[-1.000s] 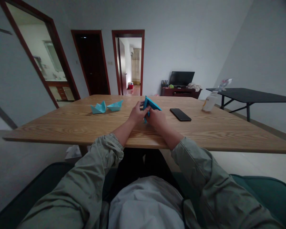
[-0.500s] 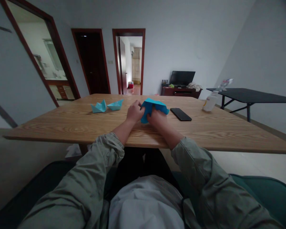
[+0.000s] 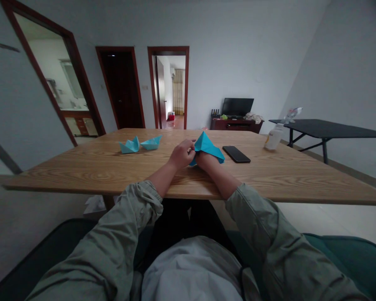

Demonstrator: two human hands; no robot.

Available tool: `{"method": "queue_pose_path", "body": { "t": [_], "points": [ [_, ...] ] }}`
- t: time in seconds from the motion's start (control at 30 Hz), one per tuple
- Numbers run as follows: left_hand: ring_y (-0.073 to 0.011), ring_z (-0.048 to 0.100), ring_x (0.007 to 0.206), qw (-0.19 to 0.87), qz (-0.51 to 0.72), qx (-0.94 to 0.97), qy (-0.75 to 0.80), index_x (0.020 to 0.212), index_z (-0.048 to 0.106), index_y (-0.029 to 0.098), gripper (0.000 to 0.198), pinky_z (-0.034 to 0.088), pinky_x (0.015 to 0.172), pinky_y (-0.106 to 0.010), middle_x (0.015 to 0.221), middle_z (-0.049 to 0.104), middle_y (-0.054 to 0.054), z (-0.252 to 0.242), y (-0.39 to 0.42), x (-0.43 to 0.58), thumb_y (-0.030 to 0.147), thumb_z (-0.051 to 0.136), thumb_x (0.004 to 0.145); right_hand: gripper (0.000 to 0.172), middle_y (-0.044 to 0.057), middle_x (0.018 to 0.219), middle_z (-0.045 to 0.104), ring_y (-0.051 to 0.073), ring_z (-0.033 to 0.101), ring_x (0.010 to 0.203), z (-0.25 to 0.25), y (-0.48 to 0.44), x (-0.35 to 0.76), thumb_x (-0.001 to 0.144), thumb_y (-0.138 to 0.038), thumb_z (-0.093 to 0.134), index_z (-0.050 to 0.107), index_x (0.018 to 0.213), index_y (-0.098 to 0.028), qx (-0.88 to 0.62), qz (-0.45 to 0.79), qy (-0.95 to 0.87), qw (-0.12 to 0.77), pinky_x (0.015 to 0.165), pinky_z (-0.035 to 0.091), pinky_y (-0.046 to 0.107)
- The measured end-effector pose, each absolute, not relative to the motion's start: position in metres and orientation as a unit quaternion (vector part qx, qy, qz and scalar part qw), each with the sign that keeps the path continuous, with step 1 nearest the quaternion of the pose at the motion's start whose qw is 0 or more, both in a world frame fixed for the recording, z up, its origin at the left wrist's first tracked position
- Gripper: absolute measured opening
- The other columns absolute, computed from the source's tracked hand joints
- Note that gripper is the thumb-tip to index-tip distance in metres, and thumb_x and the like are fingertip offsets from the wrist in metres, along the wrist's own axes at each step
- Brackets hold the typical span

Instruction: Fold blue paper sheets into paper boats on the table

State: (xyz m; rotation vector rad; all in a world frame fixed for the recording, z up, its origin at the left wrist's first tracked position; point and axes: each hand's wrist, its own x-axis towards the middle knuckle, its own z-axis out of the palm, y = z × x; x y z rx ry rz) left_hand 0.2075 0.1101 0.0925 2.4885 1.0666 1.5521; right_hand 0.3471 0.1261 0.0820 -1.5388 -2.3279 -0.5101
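Note:
A bright blue folded paper (image 3: 207,144) is held up just above the table, its top forming a peak. My left hand (image 3: 182,154) pinches the paper's left edge with curled fingers. My right hand (image 3: 207,162) reaches under and into the fold, and the paper hides its fingertips. To the left, two light blue paper boats (image 3: 130,145) stand side by side on the wood.
On the wooden table (image 3: 90,171), a black phone (image 3: 236,154) lies right of my hands. A whitish plastic bottle (image 3: 273,138) stands farther right. Behind are a black folding table (image 3: 329,128) and a television (image 3: 238,107) on a low cabinet.
The blue paper has turned in my hands: its broad, flat top is now a raised point with a flap sloping right. My left hand has shifted slightly right along with it.

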Motion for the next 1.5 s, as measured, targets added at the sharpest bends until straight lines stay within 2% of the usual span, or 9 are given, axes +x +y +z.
{"method": "queue_pose_path", "body": {
  "t": [0.17, 0.33, 0.47, 0.7, 0.93, 1.07, 1.17, 1.33, 1.5],
  "points": [
    [-0.0217, 0.057, 0.116, 0.056, 0.503, 0.808, 0.301, 0.082, 0.056, 0.019, 0.011, 0.053, 0.085, -0.034, 0.126, 0.059, -0.008, 0.092, 0.109, 0.210, 0.011, 0.057, 0.076, 0.045, 0.018, 0.136, 0.053, 0.034, 0.048, 0.124, 0.084, 0.126, 0.350, 0.095, -0.026, 0.037, 0.049, 0.135, -0.012, -0.549, -0.189, -0.797, 0.166, 0.106, 0.033, 0.048],
    [-0.0161, 0.063, 0.089, 0.111, 0.573, 0.739, 0.337, 0.118, 0.049, 0.023, 0.046, 0.054, 0.071, -0.029, 0.114, 0.060, -0.007, 0.089, 0.115, 0.212, 0.037, 0.067, 0.079, 0.052, 0.015, 0.149, 0.039, 0.032, 0.038, 0.134, 0.089, 0.121, 0.344, 0.094, -0.027, 0.039, 0.038, 0.144, -0.013, -0.510, -0.214, -0.813, 0.184, 0.111, 0.029, 0.046],
    [-0.0180, 0.061, 0.094, 0.039, 0.555, 0.722, 0.411, 0.112, 0.060, 0.021, 0.039, 0.053, 0.082, -0.032, 0.114, 0.057, -0.009, 0.084, 0.129, 0.207, 0.045, 0.062, 0.082, 0.050, 0.017, 0.140, 0.050, 0.030, 0.051, 0.123, 0.084, 0.114, 0.342, 0.094, -0.026, 0.038, 0.040, 0.143, -0.015, -0.534, -0.168, -0.812, 0.162, 0.102, 0.038, 0.041],
    [-0.0223, 0.058, 0.113, 0.042, 0.304, 0.824, 0.477, 0.117, 0.065, 0.021, 0.041, 0.043, 0.101, -0.034, 0.121, 0.064, -0.008, 0.062, 0.153, 0.190, 0.045, 0.055, 0.086, 0.034, 0.014, 0.113, 0.068, 0.024, 0.063, 0.101, 0.076, 0.108, 0.360, 0.088, -0.021, 0.044, 0.069, 0.111, -0.015, -0.488, -0.074, -0.870, 0.022, 0.087, 0.045, 0.029],
    [-0.0239, 0.062, 0.104, 0.065, 0.171, 0.856, 0.483, 0.112, 0.068, 0.027, 0.037, 0.047, 0.092, -0.034, 0.118, 0.067, -0.005, 0.058, 0.153, 0.188, 0.040, 0.058, 0.080, 0.028, 0.004, 0.080, 0.072, 0.017, 0.062, 0.070, 0.088, 0.117, 0.391, 0.086, -0.026, 0.047, 0.074, 0.085, -0.018, -0.452, 0.008, -0.888, 0.088, 0.066, 0.043, 0.024],
    [-0.0204, 0.065, 0.093, 0.103, 0.155, 0.863, 0.469, 0.109, 0.069, 0.028, 0.037, 0.049, 0.085, -0.028, 0.107, 0.070, -0.002, 0.063, 0.155, 0.183, 0.038, 0.062, 0.075, 0.033, 0.008, 0.109, 0.070, 0.021, 0.063, 0.095, 0.091, 0.152, 0.391, 0.082, -0.025, 0.053, 0.070, 0.109, -0.017, -0.489, -0.067, -0.854, 0.165, 0.084, 0.045, 0.027],
    [-0.0186, 0.064, 0.090, 0.136, 0.151, 0.877, 0.435, 0.106, 0.070, 0.026, 0.035, 0.049, 0.083, -0.027, 0.104, 0.070, -0.001, 0.064, 0.159, 0.175, 0.031, 0.061, 0.073, 0.047, 0.012, 0.125, 0.063, 0.026, 0.059, 0.110, 0.086, 0.169, 0.383, 0.081, -0.031, 0.056, 0.062, 0.126, -0.017, -0.462, -0.099, -0.872, 0.128, 0.094, 0.043, 0.033],
    [-0.0178, 0.064, 0.093, 0.182, 0.204, 0.861, 0.429, 0.123, 0.058, 0.022, 0.058, 0.051, 0.081, -0.026, 0.113, 0.066, -0.005, 0.061, 0.164, 0.170, 0.027, 0.066, 0.066, 0.046, 0.013, 0.110, 0.069, 0.027, 0.064, 0.098, 0.080, 0.170, 0.384, 0.078, -0.042, 0.061, 0.067, 0.115, -0.017, -0.457, -0.089, -0.882, 0.068, 0.085, 0.045, 0.032],
    [-0.0233, 0.063, 0.094, 0.100, 0.232, 0.838, 0.483, 0.125, 0.056, 0.023, 0.063, 0.051, 0.083, -0.032, 0.112, 0.066, -0.008, 0.062, 0.163, 0.173, 0.026, 0.069, 0.064, 0.039, 0.010, 0.100, 0.071, 0.022, 0.064, 0.083, 0.078, 0.171, 0.405, 0.074, -0.037, 0.064, 0.068, 0.108, -0.018, -0.478, -0.077, -0.871, 0.085, 0.070, 0.044, 0.027]
  ]
}}
